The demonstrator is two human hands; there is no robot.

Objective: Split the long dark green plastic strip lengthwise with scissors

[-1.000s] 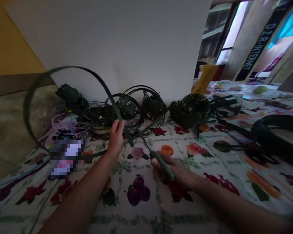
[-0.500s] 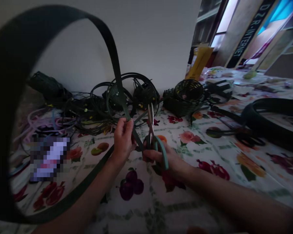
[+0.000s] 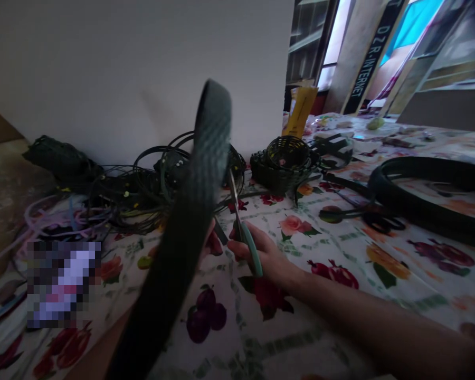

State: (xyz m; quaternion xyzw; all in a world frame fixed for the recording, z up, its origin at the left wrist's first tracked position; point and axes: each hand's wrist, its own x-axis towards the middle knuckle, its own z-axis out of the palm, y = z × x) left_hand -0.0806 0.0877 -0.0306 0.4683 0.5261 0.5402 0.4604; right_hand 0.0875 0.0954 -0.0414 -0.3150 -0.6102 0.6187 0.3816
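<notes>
A wide dark green strip (image 3: 182, 227) loops up close to the camera and covers much of my left hand (image 3: 211, 240). That hand's fingers are closed on the strip, whose end sticks out toward the right. In my right hand (image 3: 261, 250) are scissors (image 3: 247, 240) with teal handles, blades pointing up and away, looking nearly closed. The scissors are just right of the strip's end. Both hands are above the fruit-patterned tablecloth (image 3: 237, 338).
Woven dark baskets (image 3: 283, 163) and tangled strips (image 3: 122, 198) lie along the wall. A large coiled band (image 3: 423, 195) is at right, pink strips (image 3: 59, 216) at left. A yellow packet (image 3: 300, 112) stands at the back.
The strip's loop has swung from the left to the middle, now in front of my left hand. The scissors' blades look closer together. The whole view has shifted.
</notes>
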